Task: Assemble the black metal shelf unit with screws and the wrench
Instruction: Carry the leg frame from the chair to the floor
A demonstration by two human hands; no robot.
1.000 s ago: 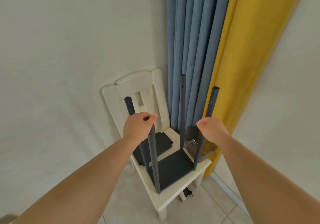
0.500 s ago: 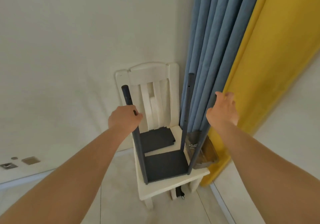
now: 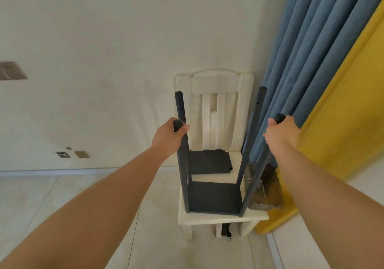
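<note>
Head view, centre of frame: the shelf unit [image 3: 215,197] stands on a white chair [image 3: 216,81], one dark panel at the bottom and four posts rising from its corners. Probably the chair serves as a raised bench, so the work sits within easy reach.
Left hand [image 3: 169,137]: fingers curled round the top of the near left post [image 3: 184,175], whose cap shows above the fist. It grips high, likely to steady or lift the frame.
Right hand [image 3: 281,132]: wrapped round the top of the near right post [image 3: 254,183], cap just clear of the knuckles. Holding both near posts gives an even pull on each side.
Far posts: the left one [image 3: 179,104] and the right one [image 3: 258,111] stand free, nothing joining their tops, with small holes showing, presumably for screws.
Spare panel [image 3: 209,161]: lies flat on the seat behind the frame, near the chair back, likely waiting to be fitted higher up.
Bag [image 3: 264,187]: clear plastic, at the right edge of the seat just beside the frame; small metal bits inside, perhaps screws. No wrench can be made out.
Stage: one shelf in place, so the task looks early.
Right of frame: blue curtain [image 3: 307,71] and yellow curtain [image 3: 351,113] hang close behind the chair.
</note>
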